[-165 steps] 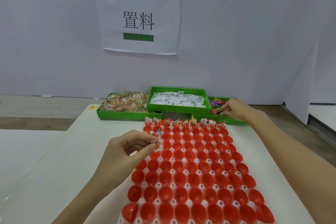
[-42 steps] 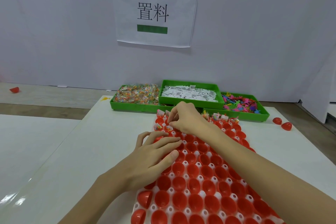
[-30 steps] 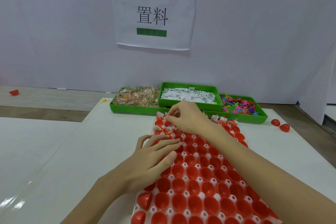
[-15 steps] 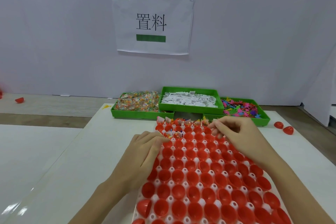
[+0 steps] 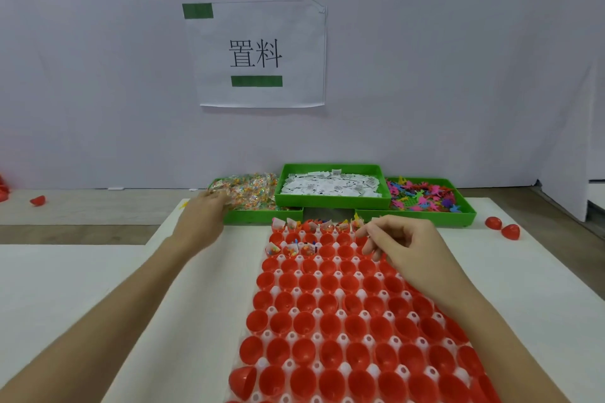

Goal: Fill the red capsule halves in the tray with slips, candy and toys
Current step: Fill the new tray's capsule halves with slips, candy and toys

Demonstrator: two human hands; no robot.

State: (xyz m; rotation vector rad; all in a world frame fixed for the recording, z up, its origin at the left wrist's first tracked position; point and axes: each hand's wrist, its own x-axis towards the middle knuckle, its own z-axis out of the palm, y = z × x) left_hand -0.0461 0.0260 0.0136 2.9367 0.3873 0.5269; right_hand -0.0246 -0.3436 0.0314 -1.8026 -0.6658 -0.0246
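Room first: plain white wall point(image 5: 458, 59) behind, with a paper sign point(image 5: 258, 54) taped to it. The white counter point(image 5: 82, 288) carries everything.

The tray point(image 5: 342, 337) of red capsule halves point(image 5: 304, 321) sits in front of you and runs away toward three green bins at the back: candy bin point(image 5: 244, 195) on the left, slips bin point(image 5: 330, 186) in the middle, toys bin point(image 5: 425, 198) on the right. The far row looks filled, and three cups at the left of the second row hold contents; everything nearer looks empty. So you're early, working the second row.

Your left hand point(image 5: 203, 219) is out at the candy bin, fingers on the near corner of the pile. They're blurred, so I can't tell whether you've got anything. Your right hand point(image 5: 402, 245) hovers over the right end of the far rows with fingers curled, thumb and forefinger close together. Can't tell if something small is pinched there.

Next move, my read: pick candy with the left and bring it to the next open cup in row two. Cups are tightly packed, so drop straight down.

Two loose capsule halves point(image 5: 502, 227) lie on the counter to the right of the bins, and another stray half point(image 5: 37, 200) lies far left.
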